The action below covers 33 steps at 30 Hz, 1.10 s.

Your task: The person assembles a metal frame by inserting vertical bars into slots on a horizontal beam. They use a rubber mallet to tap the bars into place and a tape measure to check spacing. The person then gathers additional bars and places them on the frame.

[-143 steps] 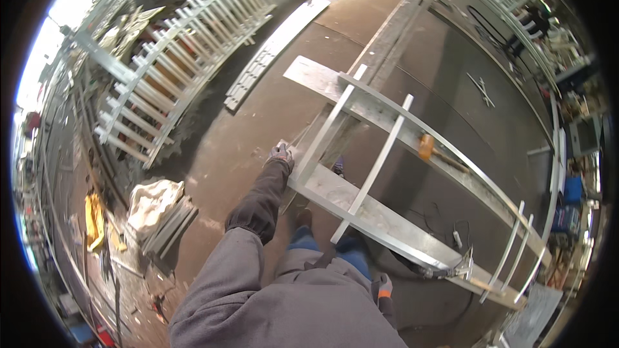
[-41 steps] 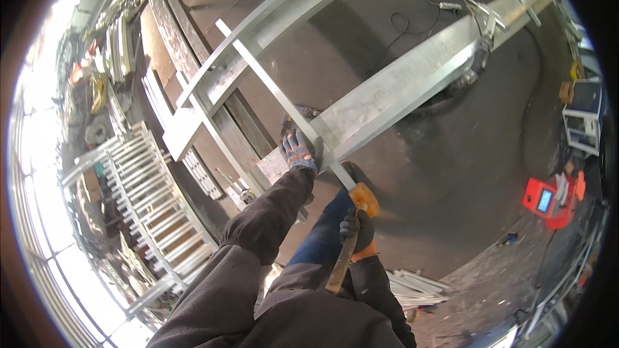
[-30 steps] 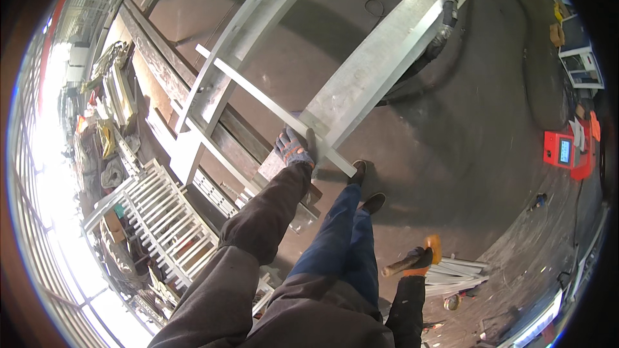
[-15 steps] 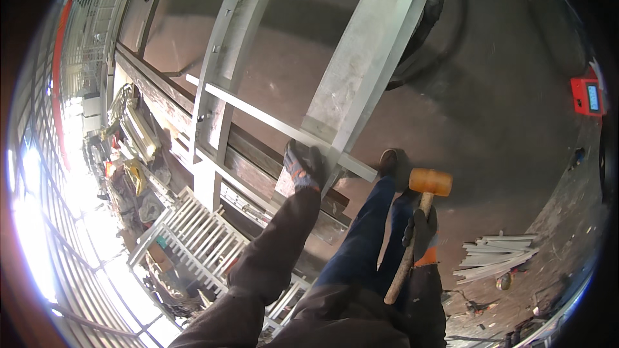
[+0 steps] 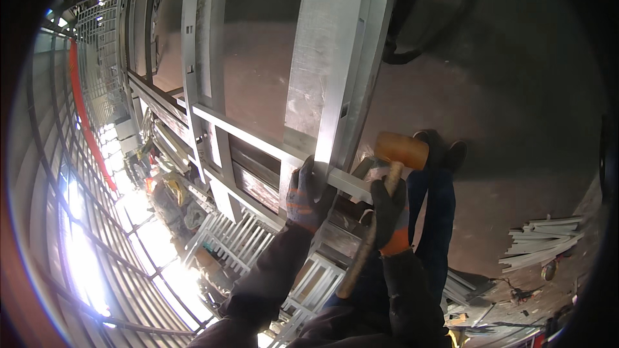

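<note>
My left hand (image 5: 305, 198), in a grey and orange work glove, grips a narrow metal crossbar (image 5: 255, 138) where it meets a wide silver metal rail (image 5: 313, 84). Its fingertips reach up against the bar, and the thumb points right. My right hand (image 5: 391, 214), gloved alike, is closed around the wooden handle of a mallet (image 5: 401, 151) with an amber head. The handle slants down toward my body. That hand is right beside the crossbar's right end, and the mallet head is just above and to the right of it.
A slotted metal rail (image 5: 191, 45) runs parallel on the left, over a dark steel support (image 5: 251, 158). White slatted racks (image 5: 235, 241) and mixed clutter lie lower left. A stack of pale strips (image 5: 540, 243) lies on the floor at right. A dark hose (image 5: 403, 58) is beyond the wide rail.
My right hand has brought the mallet left and up, close to the crossbar's end. My left hand has closed in at the joint. The view has shifted, and my legs appear farther right.
</note>
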Available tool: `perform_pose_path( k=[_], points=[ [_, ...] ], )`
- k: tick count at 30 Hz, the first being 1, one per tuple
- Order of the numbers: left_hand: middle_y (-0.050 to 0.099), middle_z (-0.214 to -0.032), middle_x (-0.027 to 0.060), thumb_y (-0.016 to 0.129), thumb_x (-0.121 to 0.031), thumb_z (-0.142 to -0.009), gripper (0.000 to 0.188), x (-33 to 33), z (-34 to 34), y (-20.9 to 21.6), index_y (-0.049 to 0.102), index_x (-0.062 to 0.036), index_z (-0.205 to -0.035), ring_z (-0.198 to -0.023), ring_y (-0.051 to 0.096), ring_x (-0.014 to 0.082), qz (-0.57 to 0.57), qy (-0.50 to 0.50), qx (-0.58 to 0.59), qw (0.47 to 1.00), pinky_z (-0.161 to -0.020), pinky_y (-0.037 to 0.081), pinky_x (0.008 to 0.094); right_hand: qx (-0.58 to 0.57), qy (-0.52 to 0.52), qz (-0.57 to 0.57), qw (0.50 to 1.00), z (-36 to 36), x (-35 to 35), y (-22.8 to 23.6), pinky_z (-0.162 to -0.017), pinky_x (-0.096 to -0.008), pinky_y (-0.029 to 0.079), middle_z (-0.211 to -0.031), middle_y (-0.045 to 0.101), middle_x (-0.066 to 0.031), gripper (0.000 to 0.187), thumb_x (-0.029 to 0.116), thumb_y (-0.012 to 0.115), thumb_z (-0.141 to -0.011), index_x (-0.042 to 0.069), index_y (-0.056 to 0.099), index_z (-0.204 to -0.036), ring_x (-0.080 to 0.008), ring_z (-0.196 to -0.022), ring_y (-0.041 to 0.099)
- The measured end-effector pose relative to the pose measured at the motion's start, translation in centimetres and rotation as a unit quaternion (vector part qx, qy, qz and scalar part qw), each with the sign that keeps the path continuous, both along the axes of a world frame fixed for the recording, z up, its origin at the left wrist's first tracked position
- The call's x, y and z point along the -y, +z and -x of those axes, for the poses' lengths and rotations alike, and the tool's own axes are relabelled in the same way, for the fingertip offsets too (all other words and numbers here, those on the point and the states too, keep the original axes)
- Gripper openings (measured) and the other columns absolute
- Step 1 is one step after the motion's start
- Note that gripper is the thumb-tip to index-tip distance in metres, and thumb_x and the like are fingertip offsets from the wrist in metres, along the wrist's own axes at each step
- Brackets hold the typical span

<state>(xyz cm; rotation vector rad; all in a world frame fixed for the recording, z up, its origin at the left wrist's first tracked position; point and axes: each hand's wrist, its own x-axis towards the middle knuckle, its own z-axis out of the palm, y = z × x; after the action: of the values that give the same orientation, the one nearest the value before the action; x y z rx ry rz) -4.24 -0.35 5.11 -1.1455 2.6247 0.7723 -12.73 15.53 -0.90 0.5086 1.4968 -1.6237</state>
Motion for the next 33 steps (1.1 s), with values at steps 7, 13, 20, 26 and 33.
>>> perform_pose_path(
  k=[7,13,20,26,33],
  points=[
    [0.059,-0.109,0.0185,0.071,-0.007,-0.084,0.072,-0.3,0.3,-0.2,0.04,0.0049,-0.147,-0.093,0.061,0.0327,0.023,-0.029,0.013,0.999,-0.075,0.053,0.0415,0.17,-0.065,0.055,0.982,1.2,-0.7,0.7,-0.042,-0.0239,0.045,-0.084,0.056,-0.0029,0.025,0.014,0.069,-0.091,0.003,0.051,-0.103,-0.0094,-0.057,0.056],
    [0.055,-0.109,0.0186,0.067,-0.004,-0.082,0.074,-0.5,-0.3,-0.8,0.034,0.0106,-0.147,-0.095,0.059,0.034,0.063,-0.075,-0.008,0.995,-0.081,0.051,0.0421,0.242,-0.02,0.028,0.97,3.9,-0.9,2.2,-0.042,-0.0234,0.045,-0.08,0.054,-0.0012,0.037,0.015,0.065,-0.088,0.006,0.045,-0.118,-0.0072,-0.053,0.054],
    [0.052,-0.119,0.0219,0.068,-0.01,-0.083,0.081,-0.8,-1.2,-1.7,0.028,0.0116,-0.149,-0.108,0.055,0.0383,0.101,-0.092,0.031,0.99,-0.097,0.045,0.0485,0.072,0.092,0.096,0.989,1.8,-3.2,0.0,-0.042,-0.0251,0.048,-0.088,0.064,-0.0101,0.023,0.022,0.054,-0.101,0.005,0.053,-0.116,-0.0098,-0.054,0.059],
    [0.055,-0.121,0.0256,0.07,-0.012,-0.082,0.079,-0.9,-1.8,-2.7,0.032,0.0114,-0.147,-0.108,0.057,0.0421,0.161,-0.108,0.019,0.981,-0.094,0.047,0.0494,0.374,-0.253,0.424,0.785,-2.1,-10.7,-9.4,-0.043,-0.0268,0.054,-0.108,0.069,-0.0195,0.046,0.037,0.035,-0.113,0.001,0.048,-0.139,-0.0175,-0.062,0.068],
    [0.064,-0.106,0.0146,0.068,-0.017,-0.093,0.039,-1.9,0.3,-4.3,0.053,0.0034,-0.123,-0.097,0.065,0.0264,0.087,0.088,0.006,0.992,-0.082,0.054,0.0405,0.438,-0.318,0.162,0.825,-4.0,-21.3,-18.9,-0.047,-0.0281,0.054,-0.097,0.068,-0.013,0.045,0.043,0.038,-0.111,0.004,0.054,-0.128,-0.0159,-0.064,0.067]
  ],
)
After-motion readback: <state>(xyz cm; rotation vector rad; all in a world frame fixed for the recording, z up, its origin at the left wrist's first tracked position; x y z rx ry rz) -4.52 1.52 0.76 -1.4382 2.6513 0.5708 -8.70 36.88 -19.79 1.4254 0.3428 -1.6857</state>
